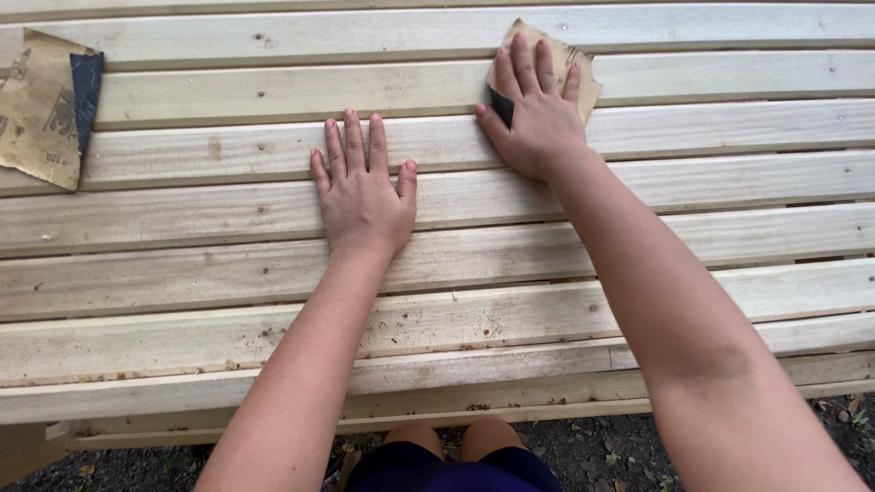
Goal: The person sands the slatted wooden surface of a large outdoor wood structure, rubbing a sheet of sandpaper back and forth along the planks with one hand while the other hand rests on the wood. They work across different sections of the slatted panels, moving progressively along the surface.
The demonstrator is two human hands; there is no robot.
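A bench surface of pale wooden slats [219,219] runs left to right across the view. My left hand [363,189] lies flat on the slats, palm down, fingers slightly apart, holding nothing. Farther up and to the right, my right hand [536,111] presses a brown sheet of sandpaper [585,80] against a slat, fingers spread over it and thumb tucked at its dark underside. Most of the sheet is hidden under the hand.
A second, folded sheet of sandpaper [41,109] with a dark abrasive edge lies on the slats at the far left. Small nail heads dot the slats. Below the front edge are my knees [451,442] and dark ground with leaf litter [602,451].
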